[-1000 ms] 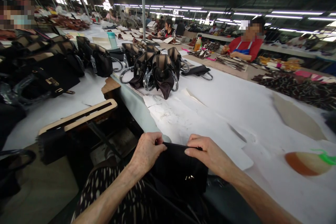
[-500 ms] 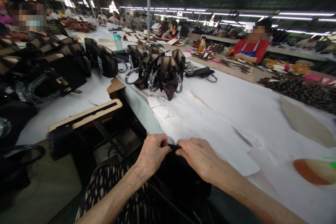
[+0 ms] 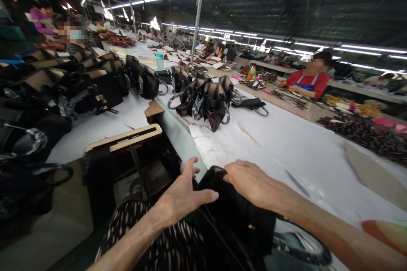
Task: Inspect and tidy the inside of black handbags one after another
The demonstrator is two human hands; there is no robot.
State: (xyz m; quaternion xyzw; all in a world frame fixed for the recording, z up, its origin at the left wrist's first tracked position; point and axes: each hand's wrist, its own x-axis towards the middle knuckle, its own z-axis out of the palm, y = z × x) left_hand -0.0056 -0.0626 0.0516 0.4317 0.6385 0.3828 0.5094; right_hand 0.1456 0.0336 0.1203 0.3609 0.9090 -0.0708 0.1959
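A black handbag [image 3: 237, 216] rests on my lap against the near edge of the white-covered table [image 3: 286, 148]. My left hand [image 3: 182, 192] hovers beside the bag's left upper corner, fingers spread and thumb pointing at the bag, holding nothing. Over the bag's top edge lies my right hand [image 3: 251, 182], fingers together and curled downward over the black material; whether they grip it is hidden. A small metal clasp shows on the bag's front, and a clear-wrapped handle curves out at its right.
Several dark handbags [image 3: 206, 97] with ring handles stand in the middle of the table, more bags [image 3: 95, 89] crowd the left table. A wooden frame [image 3: 124, 139] spans the gap between tables. A person in red [image 3: 307, 82] works at the far right; brown leather strips [image 3: 365, 133] lie near them.
My left hand let go of the bag's top edge and opened its fingers. The right hand slid along the top. The camera tilted upward and the bag shifted right on my lap.
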